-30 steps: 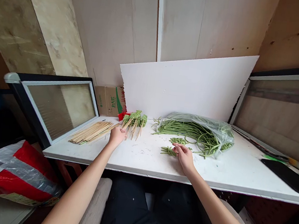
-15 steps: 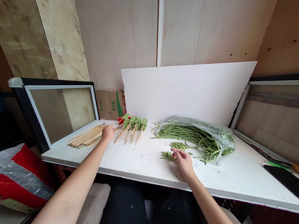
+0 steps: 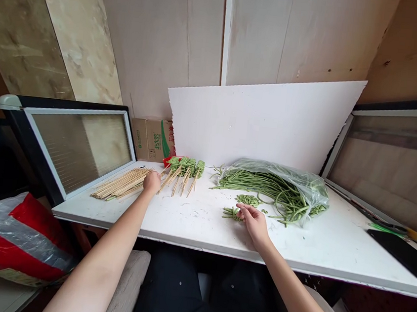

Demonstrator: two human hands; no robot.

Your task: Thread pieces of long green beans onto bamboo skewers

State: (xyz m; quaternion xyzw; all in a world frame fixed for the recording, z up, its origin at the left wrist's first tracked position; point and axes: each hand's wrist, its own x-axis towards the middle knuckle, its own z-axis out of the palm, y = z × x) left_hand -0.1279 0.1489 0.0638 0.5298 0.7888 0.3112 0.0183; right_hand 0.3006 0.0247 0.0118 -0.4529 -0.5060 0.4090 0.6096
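My left hand (image 3: pixel 152 182) is closed around a thin bamboo skewer (image 3: pixel 165 169) that points up and to the right. It is at the right end of a pile of bare bamboo skewers (image 3: pixel 121 182). Just beyond, several skewers threaded with green bean pieces (image 3: pixel 187 166) lie in a row, sticks towards me. My right hand (image 3: pixel 255 224) has its fingers curled and drawn together over a small bunch of cut bean lengths (image 3: pixel 229 212). What its fingertips hold, if anything, is hidden. A heap of short bean pieces (image 3: pixel 247 199) lies just behind it.
A clear plastic bag of long green beans (image 3: pixel 272 185) lies at the back right. White board (image 3: pixel 264 122) leans on the wall, with a cardboard box (image 3: pixel 150 140) beside it. Framed glass panels (image 3: pixel 79 142) stand at both sides. A black phone-like slab (image 3: pixel 403 253) lies far right.
The view has tilted down slightly, so the wall socket is out of sight. Both hands keep nearly the same places on the table.
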